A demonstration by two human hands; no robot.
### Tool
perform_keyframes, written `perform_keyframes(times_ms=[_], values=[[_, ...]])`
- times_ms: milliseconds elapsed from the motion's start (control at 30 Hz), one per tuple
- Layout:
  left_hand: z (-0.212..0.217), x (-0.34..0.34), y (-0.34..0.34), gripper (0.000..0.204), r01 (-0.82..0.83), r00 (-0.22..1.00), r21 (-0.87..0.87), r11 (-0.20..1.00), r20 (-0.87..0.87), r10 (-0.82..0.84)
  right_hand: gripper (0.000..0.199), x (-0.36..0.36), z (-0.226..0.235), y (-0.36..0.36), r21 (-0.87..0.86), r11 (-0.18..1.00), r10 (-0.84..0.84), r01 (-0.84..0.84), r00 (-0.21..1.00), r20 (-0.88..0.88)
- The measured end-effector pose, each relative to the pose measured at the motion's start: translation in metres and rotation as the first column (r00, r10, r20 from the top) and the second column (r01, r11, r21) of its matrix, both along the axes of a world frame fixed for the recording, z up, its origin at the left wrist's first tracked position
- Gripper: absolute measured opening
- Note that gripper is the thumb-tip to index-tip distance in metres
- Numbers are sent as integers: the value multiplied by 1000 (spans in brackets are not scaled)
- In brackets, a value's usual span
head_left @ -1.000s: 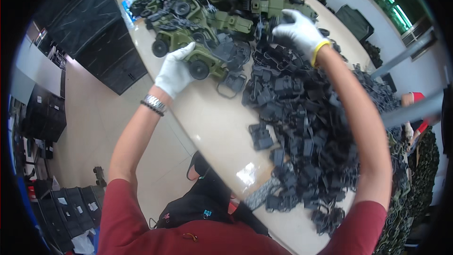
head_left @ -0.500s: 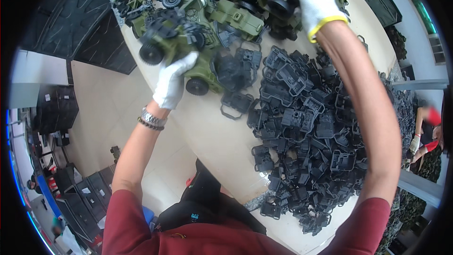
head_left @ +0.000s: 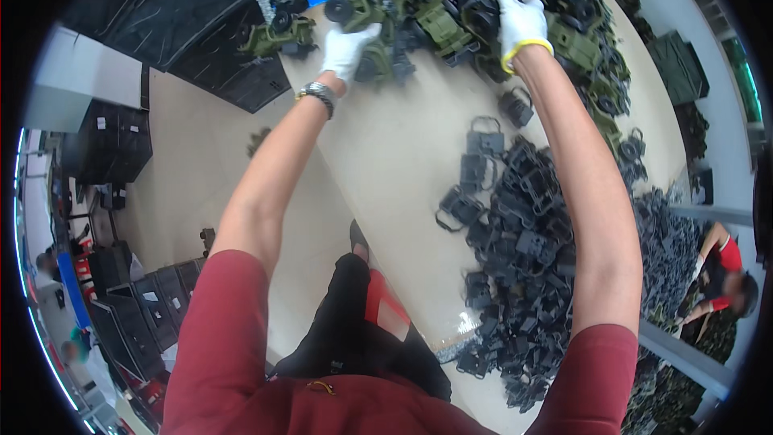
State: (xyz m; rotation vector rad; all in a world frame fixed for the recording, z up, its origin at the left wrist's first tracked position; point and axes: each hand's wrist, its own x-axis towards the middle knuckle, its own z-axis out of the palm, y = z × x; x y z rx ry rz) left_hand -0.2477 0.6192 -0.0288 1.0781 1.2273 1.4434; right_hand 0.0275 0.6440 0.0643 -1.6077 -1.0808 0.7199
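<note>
Both my hands wear white gloves and reach to the far side of the pale table (head_left: 403, 137). My left hand (head_left: 346, 52) is against the near edge of a heap of green toy jeeps, beside a jeep with a black wheel (head_left: 354, 8). Its visible fingers are stretched out; the rest are partly hidden and slightly blurred. My right hand (head_left: 519, 22) lies open on the same heap, fingers apart, next to a dark vehicle part (head_left: 481, 16) and a green toy body (head_left: 443, 28). Nearer me, under my right forearm, spreads a pile of dark grey plastic parts (head_left: 523, 242).
A green toy jeep (head_left: 278, 39) sits at the left table edge, near black crates (head_left: 185, 24). A small blurred object (head_left: 258, 142) shows against the floor. Stacked black boxes (head_left: 113, 141) stand farther left. Beyond the table on the right, a person in red (head_left: 729, 258) handles parts.
The green jeeps have moved away from me, to the far end, with both hands behind them. More bare tabletop shows before the grey parts. My view has shifted.
</note>
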Motion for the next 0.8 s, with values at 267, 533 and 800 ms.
perform_keyframes(times_ms=[267,533,800], values=[[-13,-6,-12,65,-101,994,-62,993,28,103,67,-15,30,-102,36,998,27,-61,794,607],[-15,0,-70,128,-42,981,-78,996,-190,27,141,68,-27,-142,41,999,-29,-2,679,734],[45,25,-192,97,639,390,-50,768,-839,-379,135,61,-34,-73,-46,990,138,-131,900,413]])
